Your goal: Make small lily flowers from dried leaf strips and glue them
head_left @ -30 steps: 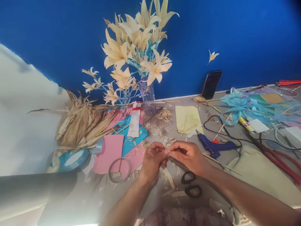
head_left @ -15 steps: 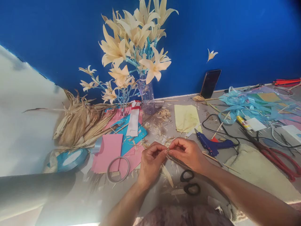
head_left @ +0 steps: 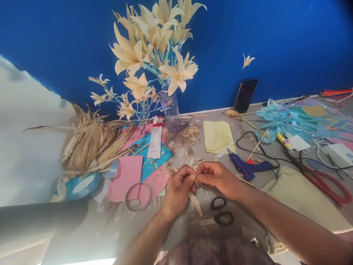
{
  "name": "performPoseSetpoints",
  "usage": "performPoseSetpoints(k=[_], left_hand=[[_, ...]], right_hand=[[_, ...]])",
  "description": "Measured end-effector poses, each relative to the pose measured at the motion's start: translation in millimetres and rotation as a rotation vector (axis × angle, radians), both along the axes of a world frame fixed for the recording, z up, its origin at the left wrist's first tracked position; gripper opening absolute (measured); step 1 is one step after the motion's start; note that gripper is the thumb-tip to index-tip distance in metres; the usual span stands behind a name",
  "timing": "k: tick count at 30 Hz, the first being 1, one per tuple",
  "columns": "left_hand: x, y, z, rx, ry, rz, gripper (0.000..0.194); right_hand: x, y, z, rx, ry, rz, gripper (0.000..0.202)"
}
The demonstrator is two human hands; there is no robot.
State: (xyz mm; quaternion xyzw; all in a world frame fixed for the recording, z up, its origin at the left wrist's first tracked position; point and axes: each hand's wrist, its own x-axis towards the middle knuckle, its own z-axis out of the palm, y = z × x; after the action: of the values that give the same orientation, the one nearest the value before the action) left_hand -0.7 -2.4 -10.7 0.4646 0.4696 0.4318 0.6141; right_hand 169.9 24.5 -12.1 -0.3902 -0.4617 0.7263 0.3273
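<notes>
My left hand [head_left: 179, 189] and my right hand [head_left: 216, 178] meet fingertip to fingertip above the table. Both are closed in a pinch on a small straw-coloured piece [head_left: 196, 177], mostly hidden by the fingers; its exact kind cannot be made out. Beneath them lie dry husk scraps, among them a longer pale strip [head_left: 195, 204]. Black scissor handles [head_left: 224, 218] show just below my right wrist, and the blades are hidden. A blue glue gun [head_left: 249, 166] lies to the right of my right hand.
Husk flowers [head_left: 176, 73] stand in a clear vase [head_left: 171, 110] at the back. Dried husks [head_left: 88, 147], pink sheets [head_left: 128, 176], a tape ring [head_left: 138, 197] and blue ribbon roll [head_left: 85, 186] lie left. Rightward are a phone [head_left: 246, 95], ribbons [head_left: 292, 117], red-handled cutters [head_left: 328, 184] and cloth [head_left: 300, 195].
The view has shifted slightly. Both hands keep their pinch at nearly the same spot, and my left fingers have changed their curl a little. The objects on the table have not moved.
</notes>
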Motion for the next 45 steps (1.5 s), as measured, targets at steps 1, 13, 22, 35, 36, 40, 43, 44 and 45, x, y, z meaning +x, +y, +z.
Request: performPoseSetpoints(k=[1,13,22,35,36,40,43,44,45], left_hand=[[0,0,-0.8,-0.008,-0.039,-0.007,0.022],[1,4,-7.5,-0.152,-0.143,0.048,0.03],[5,4,-6.9,-0.279,-0.189,0.11,0.032],[6,3,-8.9,-0.365,-0.249,0.105,0.034],[6,3,-8.6,-0.347,-0.237,0.095,0.034],[6,1,-7.3,-0.261,-0.152,0.045,0.033],[6,0,-6.3,-0.228,-0.109,0.053,0.027],[7,0,-6.0,-0.219,-0.114,0.061,0.027],[7,-1,-5.5,-0.208,-0.123,0.066,0.026]], right_hand=[[0,0,-1.6,-0.016,0.022,0.008,0.032],[-1,-11,0.8,0.891,-0.636,-0.176,0.013],[8,-8,1.7,1.48,-1.007,0.029,0.02],[6,-5,4.0,1.53,-1.025,-0.042,0.027],[5,-5,2.5,1.514,-1.023,-0.078,0.027],[3,-5,-1.2,1.438,-1.023,-0.147,0.028],[3,-5,-1.7,1.402,-0.985,-0.145,0.024],[3,-5,-1.6,1.386,-0.97,-0.143,0.022],[3,-5,-1.3,1.369,-0.955,-0.144,0.021]])
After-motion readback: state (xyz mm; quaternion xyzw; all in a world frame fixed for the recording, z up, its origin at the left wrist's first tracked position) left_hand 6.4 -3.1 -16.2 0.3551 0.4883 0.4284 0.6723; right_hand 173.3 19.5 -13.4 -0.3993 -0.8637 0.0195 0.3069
